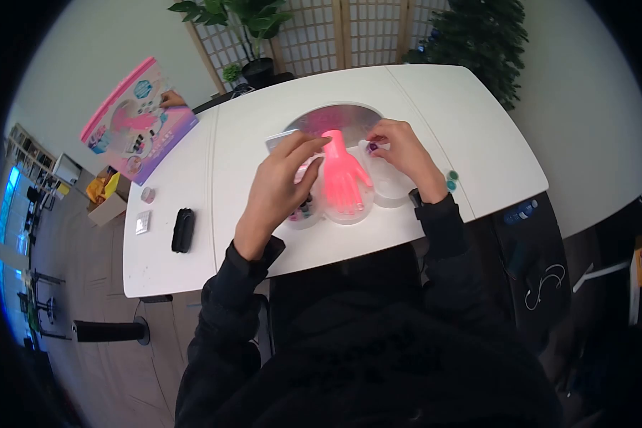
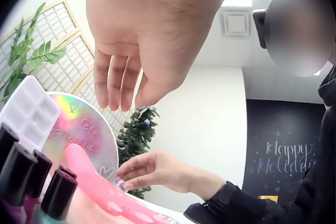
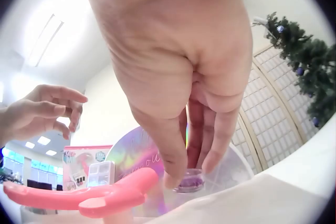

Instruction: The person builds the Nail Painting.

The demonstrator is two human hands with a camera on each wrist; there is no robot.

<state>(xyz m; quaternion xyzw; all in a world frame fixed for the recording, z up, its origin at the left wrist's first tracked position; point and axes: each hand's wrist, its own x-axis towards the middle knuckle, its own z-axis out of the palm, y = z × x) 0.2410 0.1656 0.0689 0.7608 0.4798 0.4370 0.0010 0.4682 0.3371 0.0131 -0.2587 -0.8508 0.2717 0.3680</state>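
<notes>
A pink model hand point(image 1: 344, 178) lies palm-side unclear on a white stand, its fingers toward the person. Above its left side hovers my left hand point(image 1: 282, 182), fingers relaxed and holding nothing. My right hand point(image 1: 406, 153) pinches a small round clear pot of purple glitter point(image 3: 190, 181) between thumb and fingers, over the stand's right tray point(image 1: 391, 187). Dark-capped polish bottles point(image 2: 58, 192) stand in the left tray, below my left hand. Behind the model hand rises a round iridescent panel point(image 2: 86, 129) with a white palette point(image 2: 31, 111) at its left.
On the table's left are a colourful box point(image 1: 141, 125), a black case point(image 1: 183, 230), a small pink pot point(image 1: 148, 194) and a clear packet point(image 1: 143, 222). Two green pots point(image 1: 452, 180) sit right of my right hand. The white table point(image 1: 492, 153) has its near edge by the person.
</notes>
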